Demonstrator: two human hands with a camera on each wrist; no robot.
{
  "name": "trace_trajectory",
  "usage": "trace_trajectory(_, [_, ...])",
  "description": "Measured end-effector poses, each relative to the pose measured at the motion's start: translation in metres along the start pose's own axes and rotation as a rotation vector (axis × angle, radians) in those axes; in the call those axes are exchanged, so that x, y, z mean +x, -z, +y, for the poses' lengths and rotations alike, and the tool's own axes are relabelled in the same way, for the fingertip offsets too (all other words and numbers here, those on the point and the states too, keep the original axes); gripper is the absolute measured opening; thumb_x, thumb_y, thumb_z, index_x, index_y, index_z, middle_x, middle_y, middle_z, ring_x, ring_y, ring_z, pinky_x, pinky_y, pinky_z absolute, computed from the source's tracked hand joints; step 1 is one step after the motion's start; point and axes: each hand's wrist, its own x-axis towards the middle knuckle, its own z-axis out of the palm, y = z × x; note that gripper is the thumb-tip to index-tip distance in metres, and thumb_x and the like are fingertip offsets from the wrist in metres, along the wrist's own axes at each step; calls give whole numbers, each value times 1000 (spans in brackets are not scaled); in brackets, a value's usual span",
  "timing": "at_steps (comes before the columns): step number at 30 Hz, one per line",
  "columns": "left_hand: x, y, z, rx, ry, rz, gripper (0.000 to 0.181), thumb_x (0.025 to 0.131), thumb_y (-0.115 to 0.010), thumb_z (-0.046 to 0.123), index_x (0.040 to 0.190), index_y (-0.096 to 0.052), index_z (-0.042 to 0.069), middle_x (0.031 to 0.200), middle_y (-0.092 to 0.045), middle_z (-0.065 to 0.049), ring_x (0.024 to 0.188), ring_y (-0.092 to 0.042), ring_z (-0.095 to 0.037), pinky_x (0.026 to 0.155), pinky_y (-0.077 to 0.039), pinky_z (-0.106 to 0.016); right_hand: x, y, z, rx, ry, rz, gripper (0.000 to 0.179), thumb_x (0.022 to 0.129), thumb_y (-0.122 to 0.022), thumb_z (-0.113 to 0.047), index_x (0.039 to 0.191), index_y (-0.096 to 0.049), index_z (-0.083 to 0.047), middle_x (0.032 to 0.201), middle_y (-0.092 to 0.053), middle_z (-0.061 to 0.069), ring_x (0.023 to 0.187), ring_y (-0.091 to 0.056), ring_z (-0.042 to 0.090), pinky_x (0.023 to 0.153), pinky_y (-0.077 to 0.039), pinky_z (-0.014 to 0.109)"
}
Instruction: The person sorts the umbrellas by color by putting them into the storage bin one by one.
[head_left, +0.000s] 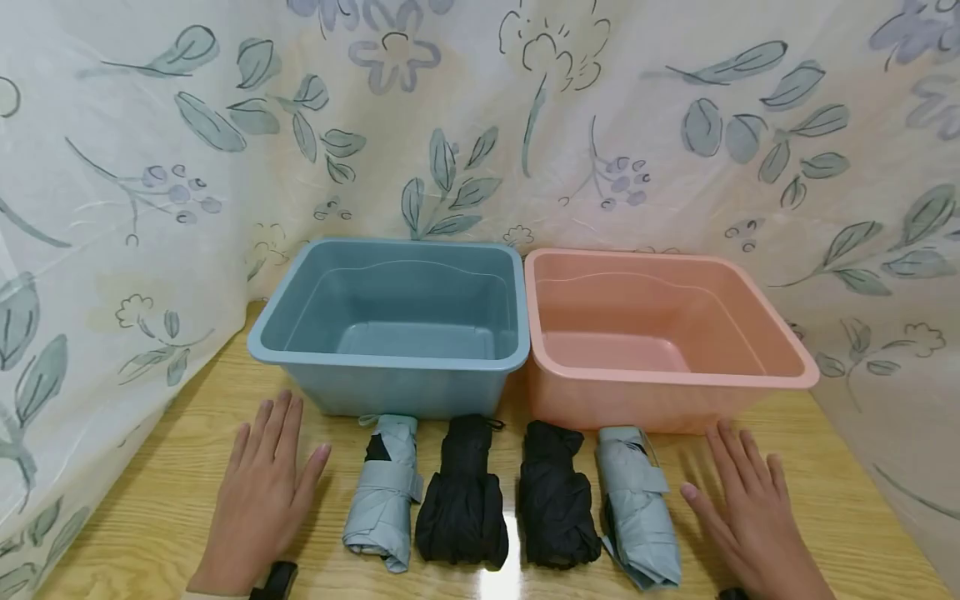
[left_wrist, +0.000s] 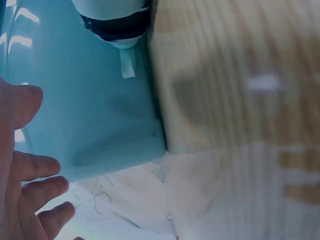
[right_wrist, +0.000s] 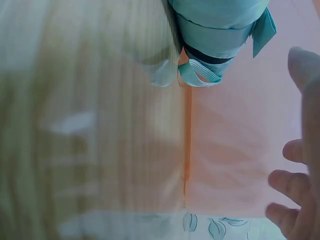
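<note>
Four folded things would be too exact a count, so: several folded umbrellas lie in a row. A light blue umbrella (head_left: 381, 508) is at the left end, its tip also in the left wrist view. Beside it lies a black umbrella (head_left: 461, 517), then a second black umbrella (head_left: 557, 508). Another light blue umbrella (head_left: 639, 508) ends the row at the right. My left hand (head_left: 262, 479) rests palm down left of the row, fingers straight, holding nothing. To the right of the row my right hand (head_left: 753, 508) rests likewise, fingertips close to the pink bin.
Behind the umbrellas stand a blue plastic bin (head_left: 390, 364) on the left and a pink plastic bin (head_left: 675, 379) on the right, rims side by side. A floral curtain (head_left: 465, 100) hangs behind and at both sides of the wooden table (head_left: 187, 433).
</note>
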Motion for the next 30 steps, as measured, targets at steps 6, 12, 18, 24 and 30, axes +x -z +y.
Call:
trace_trajectory(6, [6,9,0,-135,47,51,62,99,-66,26,147,-45,-6,147,-45,-29,134,-42,-49,105,-36,-64,3,5,-10,55,-163,-17,66,101,-63,-33,154,-38,-3,144,-45,31,124,-43,56,96,-34,72])
trace_trajectory(12, [17,25,-6,-280,163,114,46,98,-68,17,136,-57,-6,131,-59,-29,118,-55,-52,87,-46,-66,2,2,-16,111,-252,-13,47,99,-67,-32,135,-60,-2,117,-67,21,104,-62,45,79,-50,61])
trace_trajectory(18, [44,45,-18,-478,417,150,45,105,-56,27,141,-57,0,137,-60,-21,125,-58,-35,95,-48,-29,4,3,-16,170,-261,27,38,98,-70,-27,129,-66,-5,110,-71,15,94,-69,40,64,-56,32])
trace_trajectory(24, [83,54,-28,-743,538,158,54,107,-46,40,152,-47,9,150,-52,-10,137,-44,-13,113,-33,-30,5,5,-18,189,-311,-12,39,99,-68,-30,129,-66,-5,111,-72,14,92,-70,36,65,-54,27])
trace_trajectory(30, [112,49,-29,-1105,534,122,63,107,-52,34,158,-32,4,163,-32,-12,150,-24,-19,120,-22,-29,10,6,-23,251,-330,-67,38,100,-67,-32,128,-67,-7,113,-72,9,90,-65,1,69,-54,21])
